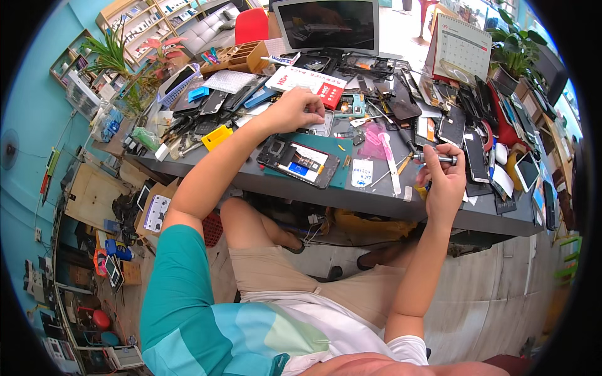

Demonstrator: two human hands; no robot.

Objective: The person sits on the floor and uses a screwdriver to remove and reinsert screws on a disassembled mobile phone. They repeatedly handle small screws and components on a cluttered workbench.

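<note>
My left hand (296, 113) reaches over the crowded desk, thumb and fingertips pinched together just above a small pale tray (327, 124). Whatever the pinch holds, if anything, is too small to make out. In my right hand (444, 182), near the desk's front edge, is a slim screwdriver (446, 159) held level, its shaft pointing left. Between the hands an opened phone (298, 161) lies with its insides showing, partly on a teal mat (339, 169). A white card with handwriting (362, 173) and a pink-and-white strip-shaped tool (390, 161) lie right of it.
Phone parts and screens crowd the grey desk. Behind stand a monitor (328, 26), a wooden organizer (241, 57) and a desk calendar (461, 51). A yellow block (217, 137) sits left of my forearm. A pink plastic bag (374, 139) lies between my hands.
</note>
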